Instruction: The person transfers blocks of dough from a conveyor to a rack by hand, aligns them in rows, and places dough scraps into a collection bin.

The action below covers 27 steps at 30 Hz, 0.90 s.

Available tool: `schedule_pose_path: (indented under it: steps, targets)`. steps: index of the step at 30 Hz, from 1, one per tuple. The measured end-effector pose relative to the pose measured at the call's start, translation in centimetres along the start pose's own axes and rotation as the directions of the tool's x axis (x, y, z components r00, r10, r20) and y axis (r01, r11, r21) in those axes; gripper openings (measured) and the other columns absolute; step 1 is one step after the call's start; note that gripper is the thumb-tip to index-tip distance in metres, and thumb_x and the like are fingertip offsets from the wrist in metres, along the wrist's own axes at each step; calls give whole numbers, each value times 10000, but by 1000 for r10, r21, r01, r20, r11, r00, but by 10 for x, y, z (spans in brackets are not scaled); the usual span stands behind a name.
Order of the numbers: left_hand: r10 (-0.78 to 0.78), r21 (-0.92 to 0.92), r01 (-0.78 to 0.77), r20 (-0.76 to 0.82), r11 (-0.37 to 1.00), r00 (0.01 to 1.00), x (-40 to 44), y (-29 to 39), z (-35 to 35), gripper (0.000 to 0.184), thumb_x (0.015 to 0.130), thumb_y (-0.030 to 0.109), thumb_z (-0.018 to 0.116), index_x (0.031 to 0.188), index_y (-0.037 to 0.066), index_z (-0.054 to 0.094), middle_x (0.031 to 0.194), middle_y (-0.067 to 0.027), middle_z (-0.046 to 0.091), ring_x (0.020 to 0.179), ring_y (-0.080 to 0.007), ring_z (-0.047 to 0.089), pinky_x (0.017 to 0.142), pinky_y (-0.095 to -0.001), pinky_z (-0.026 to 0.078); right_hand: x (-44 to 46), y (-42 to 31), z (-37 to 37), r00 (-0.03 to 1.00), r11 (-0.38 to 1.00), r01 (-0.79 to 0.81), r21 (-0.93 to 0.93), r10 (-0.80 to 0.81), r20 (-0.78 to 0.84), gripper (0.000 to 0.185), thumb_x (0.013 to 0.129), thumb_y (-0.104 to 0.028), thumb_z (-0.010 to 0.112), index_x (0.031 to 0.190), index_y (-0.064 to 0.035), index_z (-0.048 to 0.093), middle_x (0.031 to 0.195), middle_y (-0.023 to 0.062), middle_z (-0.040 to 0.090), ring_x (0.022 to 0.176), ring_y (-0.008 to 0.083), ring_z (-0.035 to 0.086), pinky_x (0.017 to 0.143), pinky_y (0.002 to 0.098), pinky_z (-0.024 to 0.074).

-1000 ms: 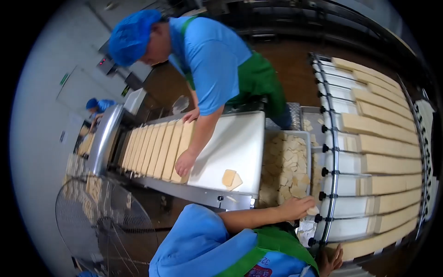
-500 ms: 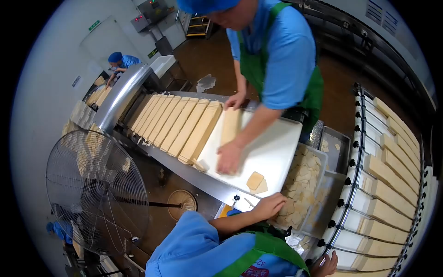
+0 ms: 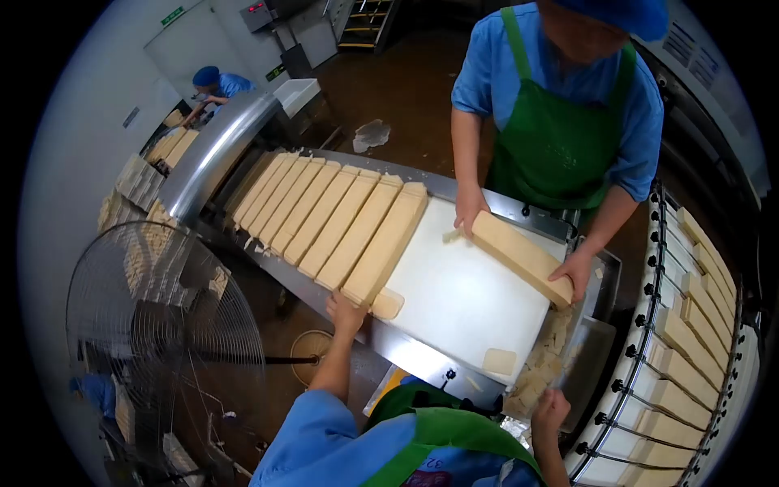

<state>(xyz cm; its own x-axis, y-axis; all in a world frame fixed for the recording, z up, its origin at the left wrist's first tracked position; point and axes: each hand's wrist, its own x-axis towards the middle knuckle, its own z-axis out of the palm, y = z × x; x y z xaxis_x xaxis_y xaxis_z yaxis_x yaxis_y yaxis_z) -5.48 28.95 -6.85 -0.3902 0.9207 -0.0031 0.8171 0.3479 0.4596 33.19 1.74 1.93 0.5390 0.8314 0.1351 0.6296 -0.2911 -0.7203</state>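
Observation:
My left hand (image 3: 346,312) is at the near end of a long pale block (image 3: 385,243) made of thin layered sheets, its fingers closed against that end. Beside this block, a small square sheet (image 3: 389,304) lies on the white work surface (image 3: 454,284). My right hand (image 3: 551,411) is curled into a fist next to a bin of broken pale pieces (image 3: 535,381); whatever its fingers may hold is hidden. Across from me, a co-worker's two hands grip another long block (image 3: 519,256) by its ends, above the bin side of the surface.
Several more blocks lie side by side on the conveyor (image 3: 300,264), coming from a metal machine (image 3: 219,154). Another square sheet (image 3: 499,361) lies near the front edge. A rack with rods (image 3: 621,385) at right carries several blocks. A large fan (image 3: 162,333) stands at left.
My left hand has gone from the bin to the block's end at left. My right hand has come up beside the bin. The co-worker's block has turned and moved right.

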Motion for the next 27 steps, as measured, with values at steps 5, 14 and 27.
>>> schedule_pose_path:
  steps: [5, 14, 27]
  targets:
    - [129, -265, -68, 221, 962, 967, 20, -1, 7, 795, 630, 101, 800, 1239, -86, 323, 1221, -282, 365, 1093, -436, 441, 947, -429, 404, 73, -87, 87, 997, 995, -28, 91, 21, 77, 122, 904, -108, 519, 958, -32, 599, 849, 195, 647, 771, 320, 645, 687, 374, 500]
    - [173, -304, -99, 224, 947, 959, 23, 18, 20, 794, 624, 92, 791, 1202, -90, 279, 1129, -298, 346, 1009, -475, 481, 866, -464, 462, 204, -130, 278, 865, 879, 428, -210, -331, 377, 627, 828, -403, 594, 1287, 0, 448, 1347, 231, 365, 1183, 376, 383, 981, 473, 320]
    - [208, -51, -208, 452, 977, 867, 33, 23, 12, 987, 730, 421, 723, 1319, -151, 176, 1193, -361, 374, 985, -474, 538, 793, -474, 495, 319, -233, 397, 874, 883, 214, -417, 17, 485, 678, 878, -528, 473, 1423, -160, 306, 1515, 190, 142, 1319, 344, 302, 1044, 422, 315]
